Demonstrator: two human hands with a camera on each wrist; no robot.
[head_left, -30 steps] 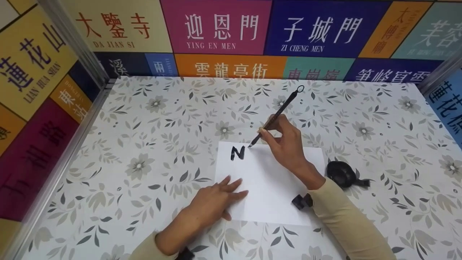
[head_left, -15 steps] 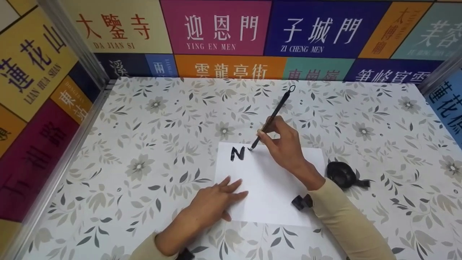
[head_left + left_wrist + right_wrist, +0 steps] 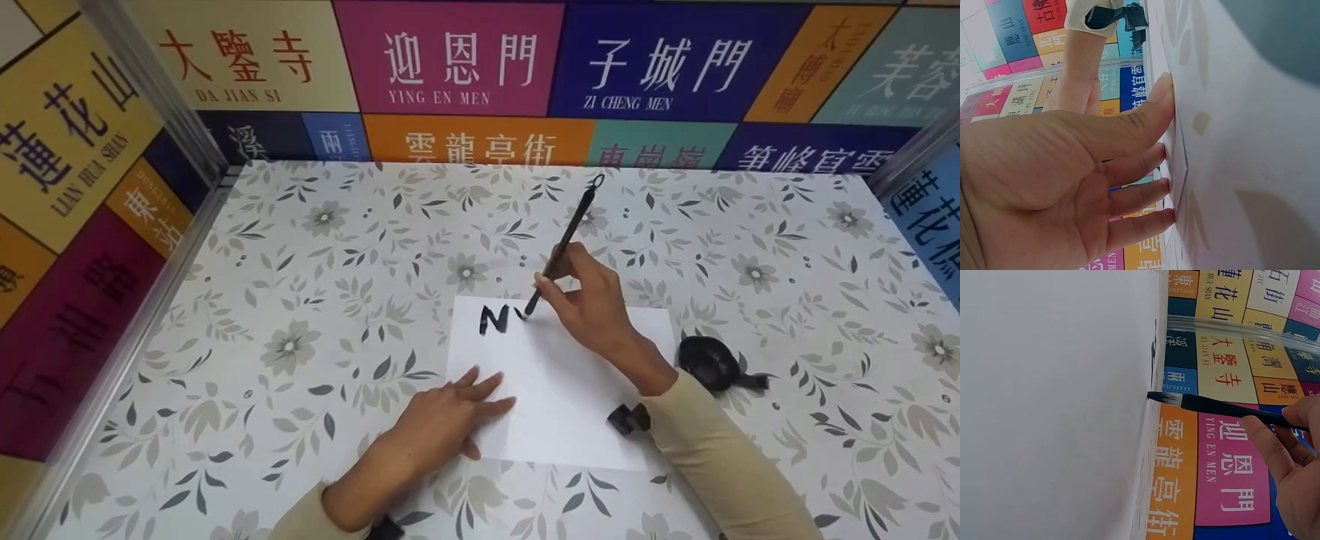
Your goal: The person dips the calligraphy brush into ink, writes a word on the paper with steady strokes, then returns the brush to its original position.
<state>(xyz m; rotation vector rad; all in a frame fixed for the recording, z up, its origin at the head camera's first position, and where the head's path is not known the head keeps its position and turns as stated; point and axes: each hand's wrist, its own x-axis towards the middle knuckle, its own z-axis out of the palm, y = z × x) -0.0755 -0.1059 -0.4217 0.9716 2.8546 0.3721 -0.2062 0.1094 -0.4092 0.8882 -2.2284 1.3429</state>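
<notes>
Slim black brush (image 3: 575,226): now lower on white rectangular paper (image 3: 562,405)
Right hand (image 3: 596,304): pinches it
Left hand (image 3: 444,415): spread, touching paper's left
Black stroke (image 3: 520,313): seems unfinished; needs steadiness

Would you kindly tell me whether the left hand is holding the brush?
No, the right hand holds the brush, while the left hand rests on the paper.

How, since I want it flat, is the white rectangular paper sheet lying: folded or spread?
Spread: the paper sheet lies open, both far corners showing.
</notes>
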